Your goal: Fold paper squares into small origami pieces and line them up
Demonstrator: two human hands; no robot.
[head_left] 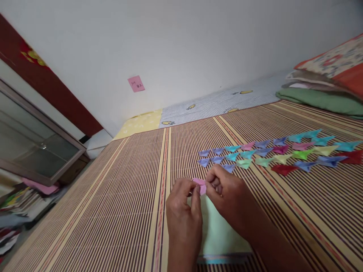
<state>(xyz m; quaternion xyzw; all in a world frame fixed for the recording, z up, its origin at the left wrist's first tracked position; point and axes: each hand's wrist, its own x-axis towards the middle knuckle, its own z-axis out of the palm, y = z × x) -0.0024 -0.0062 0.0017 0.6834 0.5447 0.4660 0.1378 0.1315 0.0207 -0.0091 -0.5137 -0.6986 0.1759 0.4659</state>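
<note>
A small piece of folded pink paper (200, 184) is pinched between my two hands. My left hand (184, 202) grips its left side with thumb and forefinger. On the right side, the fingertips of my right hand (227, 192) are closed on the same paper; its exact folds are partly hidden by my fingers. Below the hands lies a pale green sheet (219, 230), with a blue edge showing at its near side. Beyond my right hand, several folded paper pieces (263, 161) in blue, green, pink, red and yellow stand in rows on the striped mat (133, 196).
Folded bedding (320, 100) and a patterned pillow are piled at the far right. A patterned sheet (210, 105) shows along the white wall, where a pink note (136, 83) is stuck. A glass-fronted cabinet (36, 139) and stacked papers (22, 202) are at the left.
</note>
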